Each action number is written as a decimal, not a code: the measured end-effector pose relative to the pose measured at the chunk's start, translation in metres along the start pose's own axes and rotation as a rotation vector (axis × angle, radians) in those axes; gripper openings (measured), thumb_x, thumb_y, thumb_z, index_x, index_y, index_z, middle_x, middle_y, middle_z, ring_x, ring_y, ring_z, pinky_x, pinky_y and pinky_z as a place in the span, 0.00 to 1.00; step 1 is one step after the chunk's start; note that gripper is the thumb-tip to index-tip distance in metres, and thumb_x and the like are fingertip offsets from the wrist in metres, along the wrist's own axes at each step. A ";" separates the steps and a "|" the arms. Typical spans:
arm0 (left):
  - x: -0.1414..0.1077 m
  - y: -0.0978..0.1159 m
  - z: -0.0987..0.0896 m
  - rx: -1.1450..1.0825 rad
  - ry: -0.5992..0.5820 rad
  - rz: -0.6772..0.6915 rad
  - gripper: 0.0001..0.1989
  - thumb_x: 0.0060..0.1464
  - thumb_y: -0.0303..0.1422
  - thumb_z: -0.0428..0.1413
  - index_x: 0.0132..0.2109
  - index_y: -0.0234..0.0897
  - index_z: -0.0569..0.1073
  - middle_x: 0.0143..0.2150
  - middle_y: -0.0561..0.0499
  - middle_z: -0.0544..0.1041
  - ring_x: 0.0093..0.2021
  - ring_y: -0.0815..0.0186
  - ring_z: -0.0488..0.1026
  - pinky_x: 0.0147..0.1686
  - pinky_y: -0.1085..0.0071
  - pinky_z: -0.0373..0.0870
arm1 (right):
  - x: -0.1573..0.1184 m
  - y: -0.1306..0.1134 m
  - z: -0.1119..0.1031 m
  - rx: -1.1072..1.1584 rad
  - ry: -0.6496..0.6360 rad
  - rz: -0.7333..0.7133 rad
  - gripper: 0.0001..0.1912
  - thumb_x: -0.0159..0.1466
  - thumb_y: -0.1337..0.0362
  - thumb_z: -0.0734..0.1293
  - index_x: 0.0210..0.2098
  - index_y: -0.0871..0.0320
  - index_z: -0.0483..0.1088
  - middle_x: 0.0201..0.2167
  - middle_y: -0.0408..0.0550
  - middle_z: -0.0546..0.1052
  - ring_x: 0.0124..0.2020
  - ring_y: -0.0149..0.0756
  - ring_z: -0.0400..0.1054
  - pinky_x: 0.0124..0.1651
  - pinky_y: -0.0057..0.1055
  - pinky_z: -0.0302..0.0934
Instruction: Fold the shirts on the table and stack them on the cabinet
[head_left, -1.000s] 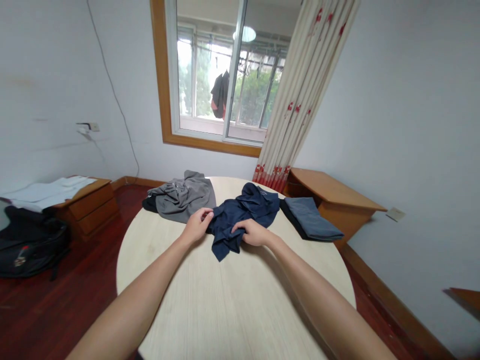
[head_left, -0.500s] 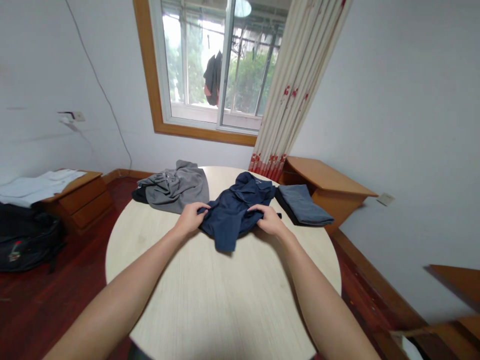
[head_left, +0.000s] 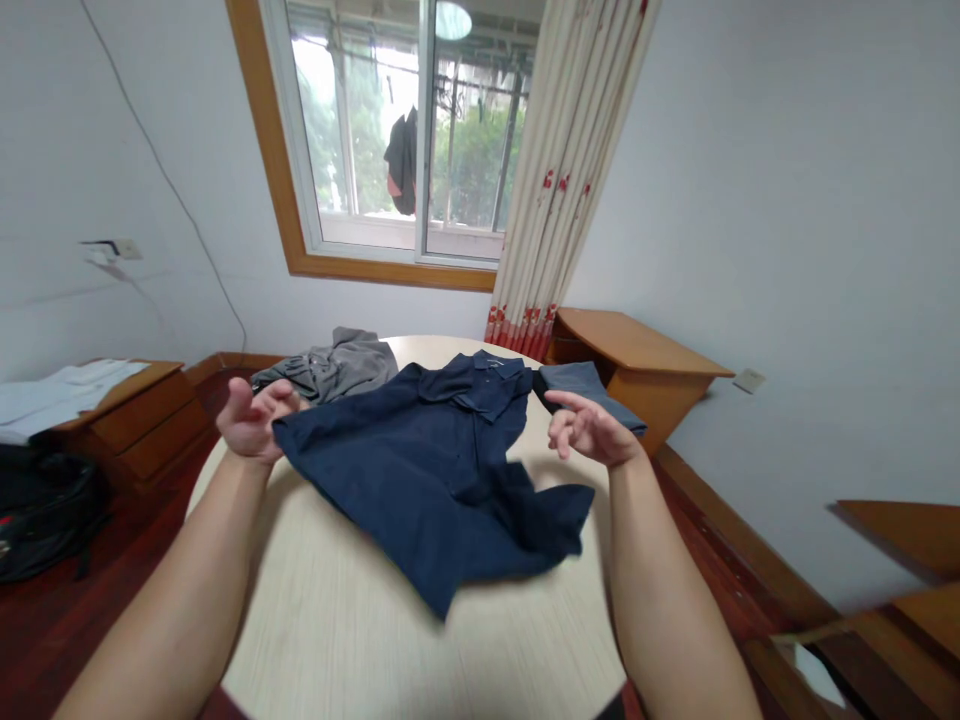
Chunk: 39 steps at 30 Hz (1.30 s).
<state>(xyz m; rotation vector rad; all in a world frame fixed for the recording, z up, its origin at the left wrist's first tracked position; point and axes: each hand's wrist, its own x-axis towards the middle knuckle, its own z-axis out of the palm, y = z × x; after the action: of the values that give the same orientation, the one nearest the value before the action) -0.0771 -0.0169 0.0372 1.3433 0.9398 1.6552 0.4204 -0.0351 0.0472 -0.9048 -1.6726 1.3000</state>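
From the head view, 1 view only, I had the navy polo shirt (head_left: 442, 470) spread over the round desk (head_left: 337, 640), its collar at the far side and its near hem lifted and blurred above the wood. My left hand (head_left: 255, 420) was raised at the shirt's left edge, fingers curled with the cloth meeting them; it looked like a pinch on the fabric, though the grip itself was partly hidden. My right hand (head_left: 589, 430) hung above the desk at the right, fingers loosely spread and holding nothing, apart from the cloth.

To lay the shirt out well, I judged that the left edge needed to be kept taut and the right hand needed to take the matching edge, so the body could settle flat without the creases near the hem.

Both forearms reached forward from the near edge, elbows low, wrists bent up, the left palm turned inward and the right palm facing down and left.

At the far left of the desk lay a crumpled grey garment (head_left: 330, 362), and at the far right a folded blue-grey garment (head_left: 585, 385), just beside the shirt's collar.
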 end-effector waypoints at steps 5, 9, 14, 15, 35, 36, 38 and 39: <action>0.006 -0.022 0.025 0.175 -0.151 -0.163 0.34 0.46 0.65 0.55 0.38 0.36 0.79 0.23 0.50 0.75 0.23 0.65 0.71 0.29 0.65 0.72 | 0.026 0.040 0.003 -0.277 0.416 0.131 0.25 0.56 0.45 0.74 0.40 0.61 0.75 0.29 0.52 0.78 0.26 0.35 0.72 0.30 0.30 0.67; -0.001 -0.059 0.055 0.709 -0.317 -0.034 0.35 0.42 0.61 0.60 0.45 0.34 0.79 0.41 0.42 0.81 0.37 0.56 0.78 0.42 0.60 0.75 | 0.039 0.061 0.018 -0.403 0.330 0.216 0.22 0.60 0.50 0.73 0.42 0.63 0.75 0.25 0.48 0.76 0.22 0.32 0.69 0.24 0.26 0.63; -0.009 -0.086 0.065 1.109 -0.411 0.114 0.27 0.53 0.46 0.59 0.56 0.37 0.75 0.62 0.37 0.71 0.61 0.46 0.68 0.59 0.51 0.65 | 0.047 0.064 0.049 -0.627 0.187 0.180 0.32 0.58 0.49 0.74 0.55 0.62 0.71 0.32 0.50 0.79 0.29 0.37 0.74 0.35 0.32 0.68; -0.009 -0.088 0.065 1.175 -0.386 0.104 0.26 0.54 0.44 0.59 0.57 0.38 0.74 0.64 0.37 0.69 0.63 0.45 0.65 0.60 0.50 0.64 | 0.049 0.065 0.057 -0.703 0.171 0.156 0.33 0.57 0.49 0.75 0.55 0.62 0.71 0.36 0.52 0.80 0.34 0.40 0.76 0.40 0.34 0.69; -0.019 -0.017 0.056 0.808 -0.953 -0.404 0.07 0.37 0.36 0.62 0.28 0.43 0.82 0.23 0.50 0.78 0.22 0.61 0.71 0.22 0.68 0.66 | 0.037 0.063 0.010 -0.720 0.193 0.320 0.14 0.41 0.75 0.72 0.29 0.59 0.81 0.21 0.43 0.78 0.21 0.30 0.69 0.25 0.24 0.62; -0.024 -0.007 0.055 0.720 -1.115 -0.488 0.08 0.37 0.38 0.64 0.29 0.43 0.83 0.22 0.50 0.78 0.20 0.62 0.69 0.20 0.69 0.63 | 0.032 0.057 0.005 -0.654 0.111 0.384 0.13 0.42 0.73 0.73 0.29 0.60 0.81 0.20 0.43 0.77 0.19 0.28 0.66 0.23 0.23 0.60; -0.031 0.010 0.053 0.577 -1.324 -0.577 0.13 0.37 0.42 0.68 0.32 0.42 0.84 0.22 0.49 0.78 0.17 0.64 0.65 0.16 0.70 0.59 | 0.023 0.045 0.001 -0.515 -0.129 0.494 0.16 0.44 0.66 0.75 0.34 0.60 0.82 0.20 0.43 0.77 0.17 0.27 0.63 0.20 0.23 0.57; -0.032 0.016 0.053 0.516 -1.340 -0.577 0.16 0.37 0.45 0.68 0.33 0.42 0.84 0.21 0.49 0.77 0.16 0.66 0.64 0.15 0.70 0.58 | 0.020 0.040 0.002 -0.455 -0.237 0.519 0.19 0.46 0.61 0.75 0.37 0.60 0.82 0.21 0.43 0.77 0.16 0.26 0.62 0.20 0.24 0.56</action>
<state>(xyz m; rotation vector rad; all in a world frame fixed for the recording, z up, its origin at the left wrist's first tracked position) -0.0227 -0.0493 0.0475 1.8187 0.7473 -0.1017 0.4121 -0.0096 0.0118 -1.5863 -2.0493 1.4224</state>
